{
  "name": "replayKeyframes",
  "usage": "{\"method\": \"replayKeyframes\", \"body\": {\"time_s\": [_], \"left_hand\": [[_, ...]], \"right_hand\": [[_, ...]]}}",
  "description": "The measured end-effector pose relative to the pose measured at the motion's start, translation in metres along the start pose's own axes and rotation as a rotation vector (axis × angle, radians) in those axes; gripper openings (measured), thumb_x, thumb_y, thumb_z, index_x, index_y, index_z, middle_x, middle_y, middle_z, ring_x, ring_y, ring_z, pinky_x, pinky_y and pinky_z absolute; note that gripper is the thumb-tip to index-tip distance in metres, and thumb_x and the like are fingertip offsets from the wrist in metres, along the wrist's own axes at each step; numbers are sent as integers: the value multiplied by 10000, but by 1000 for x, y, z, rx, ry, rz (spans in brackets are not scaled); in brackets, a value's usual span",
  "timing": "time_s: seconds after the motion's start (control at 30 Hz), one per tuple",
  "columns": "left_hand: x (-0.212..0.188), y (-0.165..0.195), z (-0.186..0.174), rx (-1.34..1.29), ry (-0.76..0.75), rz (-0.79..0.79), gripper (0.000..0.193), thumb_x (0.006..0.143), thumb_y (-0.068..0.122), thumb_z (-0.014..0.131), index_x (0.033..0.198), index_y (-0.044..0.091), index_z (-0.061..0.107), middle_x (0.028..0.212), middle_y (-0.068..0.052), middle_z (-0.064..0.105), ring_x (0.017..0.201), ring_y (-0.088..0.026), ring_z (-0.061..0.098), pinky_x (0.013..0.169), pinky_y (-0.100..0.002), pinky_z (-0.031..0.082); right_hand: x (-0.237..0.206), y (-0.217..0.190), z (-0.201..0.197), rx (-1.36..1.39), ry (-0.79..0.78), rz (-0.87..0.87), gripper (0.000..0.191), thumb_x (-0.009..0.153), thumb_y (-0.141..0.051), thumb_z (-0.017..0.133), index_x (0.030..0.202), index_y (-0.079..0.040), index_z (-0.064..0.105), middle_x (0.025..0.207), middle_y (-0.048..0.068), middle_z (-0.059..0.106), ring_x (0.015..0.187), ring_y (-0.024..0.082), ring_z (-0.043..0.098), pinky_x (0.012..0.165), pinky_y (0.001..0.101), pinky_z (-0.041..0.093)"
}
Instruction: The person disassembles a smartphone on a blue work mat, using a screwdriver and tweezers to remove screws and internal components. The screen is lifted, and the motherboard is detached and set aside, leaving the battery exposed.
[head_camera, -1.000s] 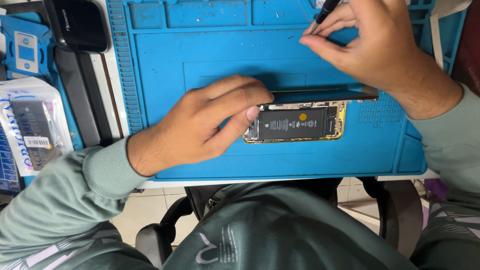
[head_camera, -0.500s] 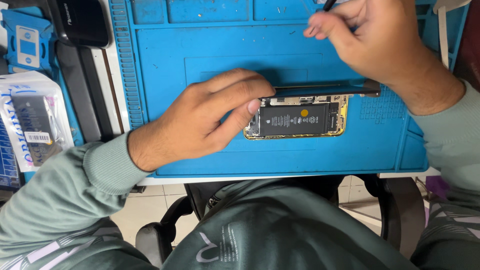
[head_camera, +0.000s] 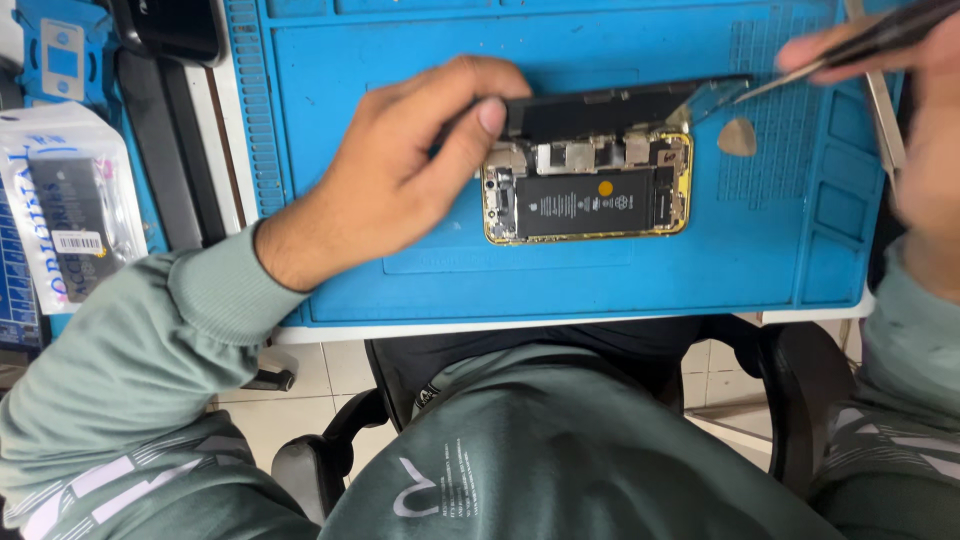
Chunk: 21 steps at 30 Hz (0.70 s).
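the fingers of the left hand are pinched on the near end of the lifted screen, which stands tilted along the far edge of the open phone. the right hand, beyond the phone's other end, is clamped on thin tweezers (tip just beside the screen corner). the screen looks light, stiff and fragile; best held by its edges. a pick lies on the blue mat.
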<state>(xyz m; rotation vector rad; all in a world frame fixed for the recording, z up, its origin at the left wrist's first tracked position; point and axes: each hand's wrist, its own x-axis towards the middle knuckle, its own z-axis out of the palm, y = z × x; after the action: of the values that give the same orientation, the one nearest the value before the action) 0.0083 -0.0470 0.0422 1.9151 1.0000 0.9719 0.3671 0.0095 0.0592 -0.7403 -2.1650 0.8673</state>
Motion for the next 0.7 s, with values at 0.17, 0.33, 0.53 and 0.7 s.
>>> {"method": "replayKeyframes", "body": {"time_s": [0.17,0.33,0.53,0.7], "left_hand": [[-3,-8,-2,-40,36,-75,167,1248,164,519,1291,34,614,912,-16,608,824,-87,582,750,-247,494],[-2,-18,-1,-120,62,-147,229,1224,224,505,1205,25,617,922,31,595,827,-55,580,741,-235,513],[-3,-23,0,-216,62,-175,257,1192,242,461,1227,31,605,1027,36,613,933,-63,616,802,-260,583],[-6,-24,-1,-229,48,-186,288,1212,275,459,1214,27,606,999,38,611,908,-50,616,796,-241,585]], "right_hand": [[-3,-7,24,-34,-58,-82,234,1156,51,464,1359,31,350,1118,230,587,1017,338,736,875,381,646],[7,-5,46,-118,-101,-132,692,1088,233,517,1421,-63,-12,1208,285,579,1009,361,754,911,394,632],[11,-9,51,-109,-146,-67,736,1087,262,540,1437,-64,-19,1207,308,590,1027,377,780,909,380,642],[13,-5,53,-111,-128,-140,798,1088,261,558,1479,-103,-34,1205,299,575,1025,358,760,941,393,639]]}}
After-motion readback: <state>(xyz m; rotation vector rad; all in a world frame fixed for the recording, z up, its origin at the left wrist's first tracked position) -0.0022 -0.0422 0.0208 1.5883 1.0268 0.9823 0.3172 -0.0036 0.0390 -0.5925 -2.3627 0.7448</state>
